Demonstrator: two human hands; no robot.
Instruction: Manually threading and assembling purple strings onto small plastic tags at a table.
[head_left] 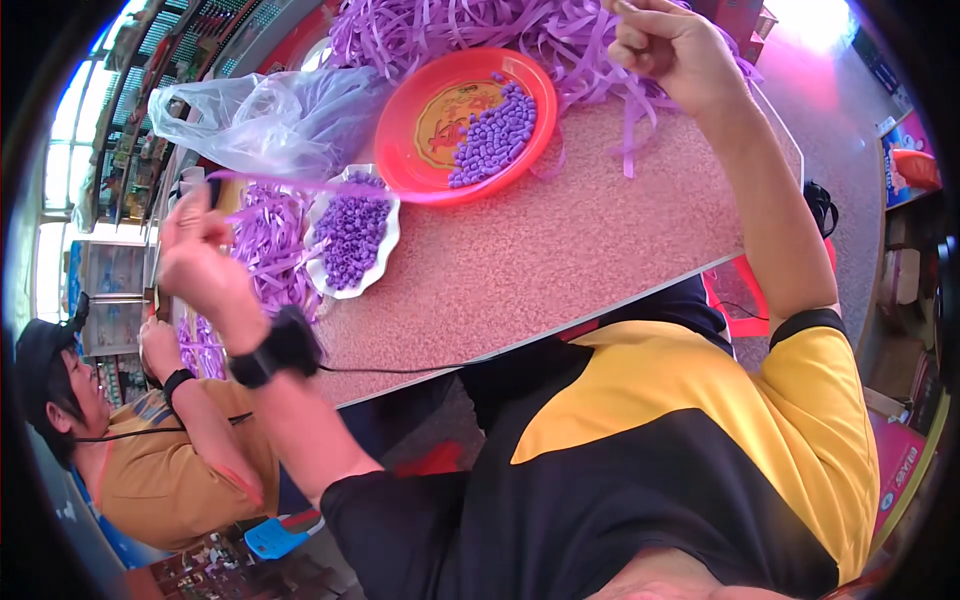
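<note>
My left hand (205, 255), blurred by motion, is raised over the left part of the table with its fingers pinched on a purple ribbon (330, 187). The ribbon runs rightward past the near rim of a red plate (397, 180) that holds purple beads (495, 138). Beneath and beside this hand lie cut purple ribbons (268, 240) and a white scalloped dish (388, 250) full of purple beads (350, 235). My right hand (665, 55) is held up at the far right, fingers curled together. Its fingertips meet the upper picture edge, so what they hold is hidden.
A large heap of purple ribbon (430, 35) covers the far side of the pink speckled table (560, 240). A clear plastic bag (270, 120) lies left of the plate. At left sits a co-worker (180, 450) in an orange-brown shirt. A black cable (400, 371) follows the near edge.
</note>
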